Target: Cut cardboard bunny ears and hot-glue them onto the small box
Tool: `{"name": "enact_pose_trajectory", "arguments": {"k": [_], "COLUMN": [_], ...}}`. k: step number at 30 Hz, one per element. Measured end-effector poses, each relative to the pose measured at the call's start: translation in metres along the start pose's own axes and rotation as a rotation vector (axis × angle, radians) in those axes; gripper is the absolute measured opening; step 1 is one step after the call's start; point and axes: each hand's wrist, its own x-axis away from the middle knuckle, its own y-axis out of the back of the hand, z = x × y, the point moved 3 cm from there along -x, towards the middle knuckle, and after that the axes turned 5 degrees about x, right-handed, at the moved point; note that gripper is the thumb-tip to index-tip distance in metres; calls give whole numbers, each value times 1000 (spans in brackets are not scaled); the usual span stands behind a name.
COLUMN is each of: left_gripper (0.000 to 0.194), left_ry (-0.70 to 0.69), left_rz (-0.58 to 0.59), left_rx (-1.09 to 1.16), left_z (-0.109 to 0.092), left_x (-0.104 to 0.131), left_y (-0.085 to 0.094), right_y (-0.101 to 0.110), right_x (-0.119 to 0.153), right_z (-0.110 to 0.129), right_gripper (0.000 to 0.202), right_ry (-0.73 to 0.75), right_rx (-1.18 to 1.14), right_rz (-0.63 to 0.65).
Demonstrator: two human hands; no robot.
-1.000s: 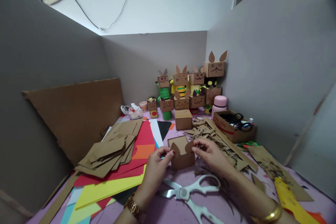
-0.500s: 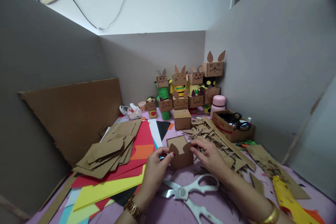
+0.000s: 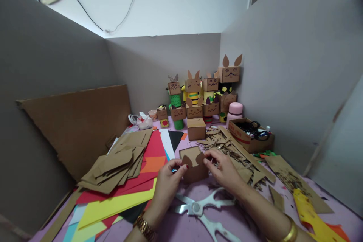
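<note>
In front of me on the purple tabletop sits a small brown cardboard box (image 3: 195, 174), its top showing a paler panel. My left hand (image 3: 171, 177) pinches a pointed cardboard ear (image 3: 186, 161) at the box's near top edge, on the left. A second cardboard ear (image 3: 200, 158) is pinched by my right hand (image 3: 222, 168) at the right side of the same edge. Whether the ears are fixed to the box I cannot tell. Just below the box lie large white-handled scissors (image 3: 196, 208), blades spread toward the left.
Coloured paper (image 3: 116, 206) and stacked cardboard pieces (image 3: 113, 166) lie at left. Cardboard scraps (image 3: 224, 145), a box of tools (image 3: 249, 143) and a pink bottle (image 3: 235, 113) stand right. Behind are a closed cardboard box (image 3: 196, 130) and several cardboard animal figures (image 3: 194, 111).
The right hand and its ear have shifted slightly left, toward the other ear. The left hand keeps its pinch, and the box stays in place. The view has moved a little.
</note>
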Motion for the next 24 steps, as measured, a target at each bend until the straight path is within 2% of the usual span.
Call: {"name": "enact_pose_trajectory", "arguments": {"k": [3,9,14,18,22,24], "left_gripper": [20,19,18,25,29,31], "left_ry": [-7,-27,-66,-68,-77,-96], "left_rz": [11,37,56,56,33,-17], "left_rx": [-13,-54,-102,-104,-105,-119], "left_z": [1,-1,-4,-6,-9,-12], "left_x": [-1,-1,-1,0,-1,1], "left_y": [0,1,3,2,2,4], "right_y": [1,4,5,5,4,3], "right_x": [-1,-3,-5,-5,-6,-6], "right_z": [1,-4,-8,-8,-10,-14], "right_gripper": [9,16,18,17,18,19], "right_ry": [0,-32,-89,-125,-166,-193], "right_rx": [10,-6,-54,-96,-163,-217], "right_rz": [32,66,62,55,35,28]}}
